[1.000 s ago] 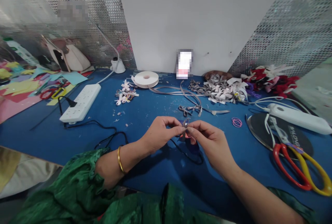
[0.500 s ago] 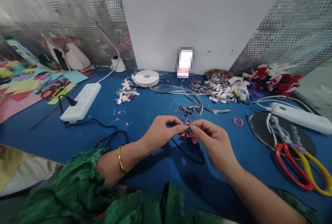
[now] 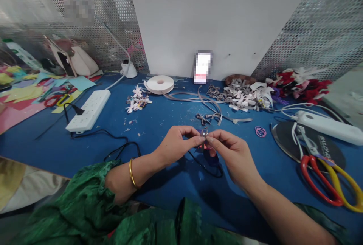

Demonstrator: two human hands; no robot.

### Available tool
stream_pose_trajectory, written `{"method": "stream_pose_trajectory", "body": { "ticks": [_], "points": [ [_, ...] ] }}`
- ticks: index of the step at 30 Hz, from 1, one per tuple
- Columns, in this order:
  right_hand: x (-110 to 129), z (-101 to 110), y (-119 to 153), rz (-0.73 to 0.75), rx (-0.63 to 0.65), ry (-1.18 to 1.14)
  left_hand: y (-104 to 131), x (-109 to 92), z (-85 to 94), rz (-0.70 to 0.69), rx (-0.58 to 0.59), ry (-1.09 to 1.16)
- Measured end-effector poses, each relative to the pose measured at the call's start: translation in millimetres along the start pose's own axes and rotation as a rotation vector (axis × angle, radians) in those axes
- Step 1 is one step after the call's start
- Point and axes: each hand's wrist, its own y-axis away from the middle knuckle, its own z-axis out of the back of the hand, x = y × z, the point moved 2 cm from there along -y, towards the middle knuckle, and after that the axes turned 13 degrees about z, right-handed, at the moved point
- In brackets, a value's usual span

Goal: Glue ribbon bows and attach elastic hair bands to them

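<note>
A small grey ribbon bow is pinched between the fingertips of both hands near the middle of the view. My left hand, with a gold bangle on its wrist, grips it from the left. From the right, my right hand holds it between thumb and index finger. Below the fingertips, a small dark device with a reddish glow is partly hidden, with a black cable beside it. Grey ribbon bows lie on the blue table just beyond the hands.
A white ribbon spool and a lit phone stand at the back. Ribbon pieces are heaped right of them. Scissors lie at the right, near pink rings. A power strip lies left.
Both hands keep their pinch at almost the same place. The ribbon bow between the fingertips has shifted and turned slightly.
</note>
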Motion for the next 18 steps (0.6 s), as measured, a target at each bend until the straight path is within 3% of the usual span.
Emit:
{"method": "stream_pose_trajectory", "body": {
  "ticks": [7, 18],
  "points": [
    [0.6, 3.9, -0.2, 0.002, -0.123, -0.083, -2.3, 4.2, 1.5, 0.019, 0.029, 0.102],
    [0.1, 0.9, -0.4, -0.033, -0.012, -0.076, -2.2, 5.7, -0.5, 0.055, 0.119, 0.161]
  ]
}}
